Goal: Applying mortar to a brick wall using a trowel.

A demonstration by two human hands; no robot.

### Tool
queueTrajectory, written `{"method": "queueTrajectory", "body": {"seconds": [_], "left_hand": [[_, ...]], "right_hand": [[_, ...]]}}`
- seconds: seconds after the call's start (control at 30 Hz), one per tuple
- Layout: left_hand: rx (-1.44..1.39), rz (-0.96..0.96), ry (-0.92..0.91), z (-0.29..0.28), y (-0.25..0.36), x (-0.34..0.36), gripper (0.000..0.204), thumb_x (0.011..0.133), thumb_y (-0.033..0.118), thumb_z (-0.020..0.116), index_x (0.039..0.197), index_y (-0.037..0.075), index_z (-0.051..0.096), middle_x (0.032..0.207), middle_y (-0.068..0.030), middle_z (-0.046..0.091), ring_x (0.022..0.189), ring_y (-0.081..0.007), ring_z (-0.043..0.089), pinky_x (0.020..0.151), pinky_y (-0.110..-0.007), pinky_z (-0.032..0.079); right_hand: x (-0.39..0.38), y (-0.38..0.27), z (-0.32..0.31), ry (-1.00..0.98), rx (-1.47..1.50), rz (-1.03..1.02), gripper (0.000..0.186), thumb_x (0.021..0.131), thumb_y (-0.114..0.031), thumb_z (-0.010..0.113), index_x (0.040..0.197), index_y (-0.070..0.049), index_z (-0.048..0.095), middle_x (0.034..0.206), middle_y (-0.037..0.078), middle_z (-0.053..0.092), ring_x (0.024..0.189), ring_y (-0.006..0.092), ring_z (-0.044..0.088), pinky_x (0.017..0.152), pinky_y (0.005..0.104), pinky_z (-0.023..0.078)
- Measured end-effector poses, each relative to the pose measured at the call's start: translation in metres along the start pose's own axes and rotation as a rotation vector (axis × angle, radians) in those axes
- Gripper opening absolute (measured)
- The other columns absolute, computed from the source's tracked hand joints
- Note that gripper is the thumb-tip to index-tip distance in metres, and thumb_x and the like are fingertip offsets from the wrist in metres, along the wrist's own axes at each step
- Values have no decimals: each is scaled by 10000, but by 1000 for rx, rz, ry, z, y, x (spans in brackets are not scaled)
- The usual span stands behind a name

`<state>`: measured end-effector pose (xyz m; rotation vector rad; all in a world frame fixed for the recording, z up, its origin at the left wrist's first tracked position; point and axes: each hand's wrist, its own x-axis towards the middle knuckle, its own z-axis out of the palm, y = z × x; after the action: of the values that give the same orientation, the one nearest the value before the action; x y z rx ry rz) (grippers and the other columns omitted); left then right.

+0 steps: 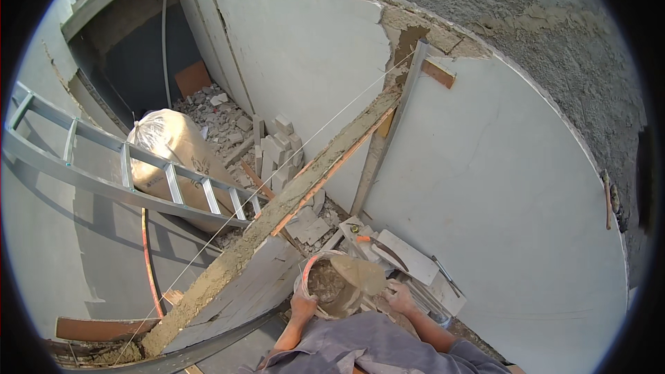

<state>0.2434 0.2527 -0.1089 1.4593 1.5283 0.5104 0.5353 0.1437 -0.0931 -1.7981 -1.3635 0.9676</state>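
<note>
My left hand (pixel 303 305) grips the near left rim of a round bucket (pixel 304 273) at the bottom centre. Wet grey-brown mortar (pixel 325 285) lies in the bucket. My right hand (pixel 399 298) is closed at the bucket's right side, on the edge of a flat, tan, rounded plate-like tool (pixel 361 273). This tool tilts over the bucket's right part and hides some of the mortar. Just beyond are an orange-handled saw (pixel 388 253) and a white board (pixel 409 256).
A low wall topped with fresh mortar (pixel 235 256) crosses diagonally, with a taut string (pixel 305 140) along it. A metal straightedge (pixel 405 107) leans at its far end. Left are an aluminium ladder (pixel 125 166), a large filled sack (pixel 173 142) and rubble (pixel 225 121). A pale wall (pixel 485 166) rises right.
</note>
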Motion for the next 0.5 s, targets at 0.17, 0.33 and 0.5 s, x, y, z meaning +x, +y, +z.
{"method": "queueTrajectory", "body": {"seconds": [0.17, 0.33, 0.5], "left_hand": [[26, -32, 1, -8, 15, 13, 564, 680, 77, 614, 1236, 32, 535, 1106, -218, 638, 1068, -388, 593, 918, -412, 459], [-11, -52, -7, -14, -3, 17, 573, 680, 82, 616, 1246, 47, 535, 1114, -218, 635, 1068, -392, 591, 922, -413, 461], [1, -69, -25, -17, 5, 13, 595, 674, 78, 603, 1264, 61, 531, 1136, -220, 624, 1083, -394, 580, 921, -418, 466]], "right_hand": [[58, -122, -117, 390, -62, 64, 197, 814, -151, 681, 942, -4, 653, 703, 28, 520, 635, 108, 425, 574, 278, 380], [157, -236, -256, 695, -305, -158, 223, 881, -159, 628, 979, 41, 629, 660, 23, 512, 616, 90, 429, 579, 260, 382], [279, -300, -377, 760, -481, -84, 315, 882, -233, 631, 727, 35, 571, 574, 25, 457, 563, 103, 407, 526, 301, 364]]}}
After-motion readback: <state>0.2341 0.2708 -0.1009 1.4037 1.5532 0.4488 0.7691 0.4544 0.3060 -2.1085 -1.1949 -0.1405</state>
